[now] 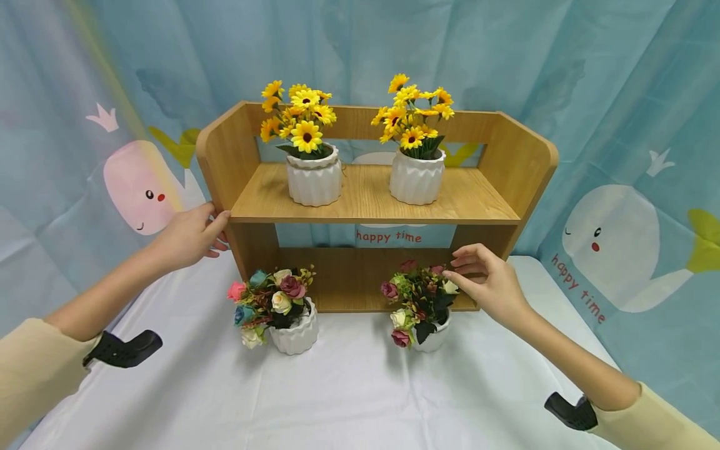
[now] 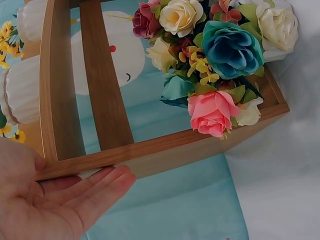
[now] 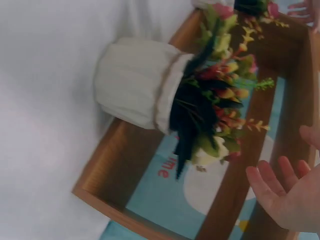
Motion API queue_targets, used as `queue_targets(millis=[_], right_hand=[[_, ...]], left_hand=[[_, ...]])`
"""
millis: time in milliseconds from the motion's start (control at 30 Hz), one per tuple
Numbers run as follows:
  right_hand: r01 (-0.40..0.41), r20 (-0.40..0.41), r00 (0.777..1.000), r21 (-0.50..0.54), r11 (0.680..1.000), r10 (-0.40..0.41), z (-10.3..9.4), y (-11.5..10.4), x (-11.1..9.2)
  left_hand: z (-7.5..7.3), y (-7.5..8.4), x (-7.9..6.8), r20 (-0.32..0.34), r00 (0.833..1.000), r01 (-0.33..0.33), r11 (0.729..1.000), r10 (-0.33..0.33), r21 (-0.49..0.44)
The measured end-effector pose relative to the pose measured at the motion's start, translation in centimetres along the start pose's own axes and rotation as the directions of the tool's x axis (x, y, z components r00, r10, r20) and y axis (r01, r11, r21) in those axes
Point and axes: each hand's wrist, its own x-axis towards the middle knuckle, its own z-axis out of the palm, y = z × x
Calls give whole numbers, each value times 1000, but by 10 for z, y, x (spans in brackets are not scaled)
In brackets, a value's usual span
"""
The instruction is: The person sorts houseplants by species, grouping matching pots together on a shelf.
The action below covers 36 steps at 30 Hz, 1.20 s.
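- Left hand (image 1: 194, 234): fingers extended, touching the left side of the shelf (image 1: 365, 187).
- Right hand (image 1: 492, 281): fingers loosely bent, empty; the head view overlaps it with the right roses (image 1: 419, 300), the right wrist view shows a gap.
- Right pot (image 3: 130, 80): on the cloth (image 1: 337, 400) before the shelf; only the right wrist view shows its cord.
- Left pot (image 1: 296, 332): fluted, white, also on the cloth, mostly hidden by flowers in the left wrist view.
- Shelf: grained wood, rounded upper corners; sunflowers (image 1: 306, 119) up top, cropped in the left wrist view.
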Motion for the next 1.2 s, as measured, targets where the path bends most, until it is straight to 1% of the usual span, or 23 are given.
queue_targets(millis=[167, 300, 433, 633, 867, 1033, 1200], right_hand=[[-11, 7, 1000, 17, 1000, 11, 6, 11, -14], [-28, 8, 1000, 2, 1000, 27, 11, 20, -23], [-57, 1, 998, -16, 998, 57, 17, 29, -33], [-98, -2, 995, 3, 995, 98, 24, 40, -47], [-176, 44, 983, -4, 984, 176, 33, 54, -61], [-227, 79, 971, 16, 974, 225, 41, 60, -67], [-243, 101, 966, 35, 969, 238, 48, 64, -71]], left_hand=[[2, 1, 0, -7, 1000, 1, 1000, -1, -4], [3, 2, 0, -10, 1000, 2, 1000, -2, -11], [3, 2, 1, -10, 1000, 8, 1000, -8, -10], [3, 2, 2, -15, 1000, 8, 1000, -8, -1], [2, 2, 1, -17, 1000, 10, 1000, -10, -1], [2, 0, 1, -15, 1000, 17, 1000, -17, 0], [2, -1, 0, -17, 1000, 18, 1000, -18, 0]])
